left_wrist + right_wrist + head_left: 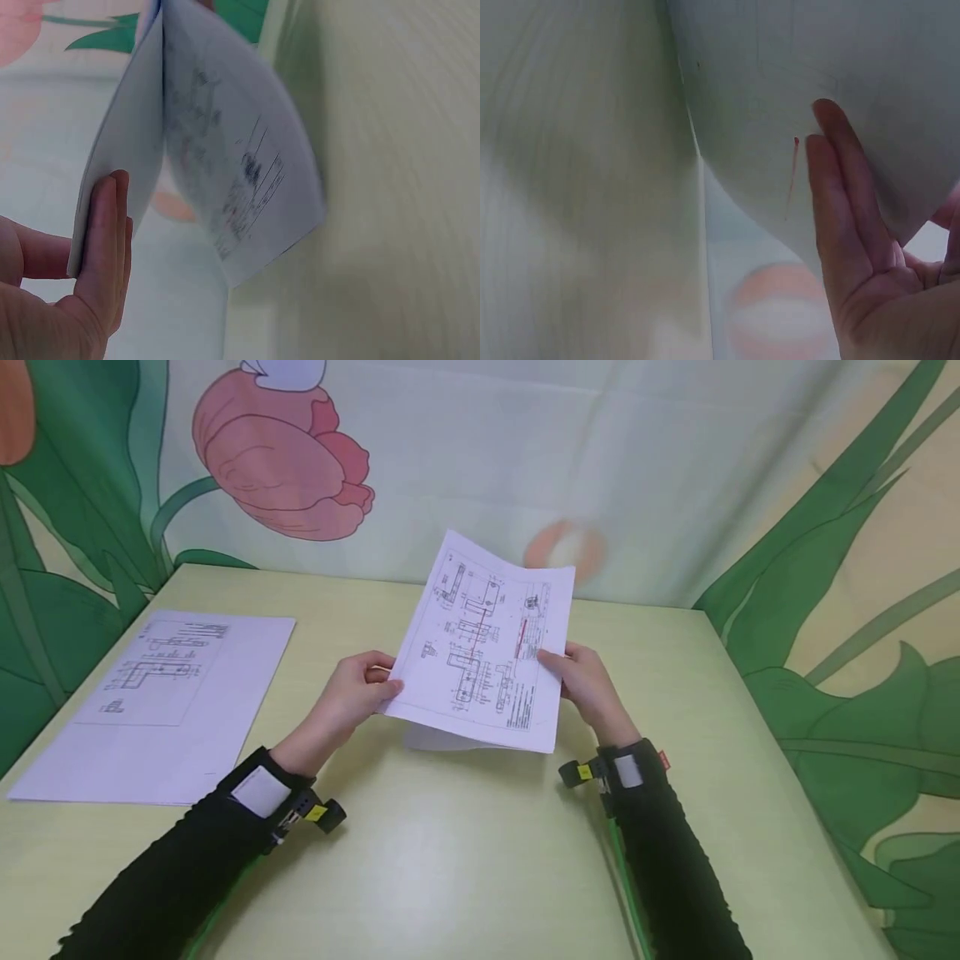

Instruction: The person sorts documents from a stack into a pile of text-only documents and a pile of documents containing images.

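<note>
Right of the paper pile [168, 718], left hand [358, 689] and right hand [592, 685] pinch the printed sheet [483, 647] between thumb and fingers. The lower leaf [232, 157] splays clear of the left fingers, so it could slip or crease if the right pinch slackens.

Your head view looks from above, wide, facing forward and down over the table [450, 860]. Left wrist view: tight on your left hand [79, 281], rolled sideways, table at frame right. Right wrist view: tight on your right hand [870, 262], rolled opposite, table at frame left. All three share the papers [483, 647].
</note>
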Motion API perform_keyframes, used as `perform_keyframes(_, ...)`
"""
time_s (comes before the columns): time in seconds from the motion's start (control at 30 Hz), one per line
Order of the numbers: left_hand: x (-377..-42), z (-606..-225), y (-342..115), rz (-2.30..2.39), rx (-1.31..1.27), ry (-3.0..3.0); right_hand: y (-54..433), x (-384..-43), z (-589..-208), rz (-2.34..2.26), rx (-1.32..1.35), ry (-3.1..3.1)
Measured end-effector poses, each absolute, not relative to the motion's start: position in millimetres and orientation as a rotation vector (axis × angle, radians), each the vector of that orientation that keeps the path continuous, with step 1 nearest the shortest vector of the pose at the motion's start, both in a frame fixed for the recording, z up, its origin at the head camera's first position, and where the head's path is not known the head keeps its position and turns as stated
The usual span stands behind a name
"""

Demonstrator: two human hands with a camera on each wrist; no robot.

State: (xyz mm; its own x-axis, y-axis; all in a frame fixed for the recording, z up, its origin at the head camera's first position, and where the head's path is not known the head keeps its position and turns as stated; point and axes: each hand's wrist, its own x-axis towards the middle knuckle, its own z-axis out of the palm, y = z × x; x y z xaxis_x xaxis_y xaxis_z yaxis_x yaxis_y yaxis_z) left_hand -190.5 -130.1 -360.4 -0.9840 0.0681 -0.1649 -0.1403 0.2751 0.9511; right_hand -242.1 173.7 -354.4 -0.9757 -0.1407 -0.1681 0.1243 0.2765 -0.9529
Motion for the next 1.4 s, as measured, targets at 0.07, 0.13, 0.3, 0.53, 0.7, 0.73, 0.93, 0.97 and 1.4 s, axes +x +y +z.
perform_keyframes(0.07, -191.3, -363.9, -125.2, 1.743, -0.058, 2.371, 176.5, -241.8, -352.0, -1.784, 0.001, 2.319)
perform_keyframes(0.13, -193.1, -366.4, -121.5, 1.68, -0.049, 2.376, 179.2, -241.4, -349.0, -1.794, 0.001, 2.32)
perform_keyframes(0.3, -204.5, -371.8, -114.2, 1.536, -0.021, 2.378, 187.0, -240.0, -340.3, -1.849, -0.053, 2.313)
perform_keyframes(0.53, -223.1, -377.4, -95.2, 1.791, 0.089, 1.916, 202.4, -236.6, -333.7, -1.907, -0.078, 2.256)
perform_keyframes(0.7, -227.9, -377.7, -72.5, 1.993, 0.162, 1.486, 221.3, -232.6, -330.4, -1.929, -0.088, 2.207)
perform_keyframes(0.73, -228.2, -377.4, -67.5, 2.01, 0.16, 1.463, 225.2, -231.6, -328.7, -1.949, -0.091, 2.19)
perform_keyframes(0.93, -228.9, -379.0, -40.9, 1.974, 0.064, 1.44, 242.3, -224.8, -314.7, -2.085, -0.179, 2.072)
perform_keyframes(0.97, -229.1, -379.7, -37.0, 1.954, 0.037, 1.419, 244.0, -224.1, -312.9, -2.096, -0.203, 2.062)
perform_keyframes(1.4, -222.5, -389.4, 12.8, 1.996, 0.03, 1.785, 289.9, -225.9, -326.5, -1.883, -0.038, 2.27)
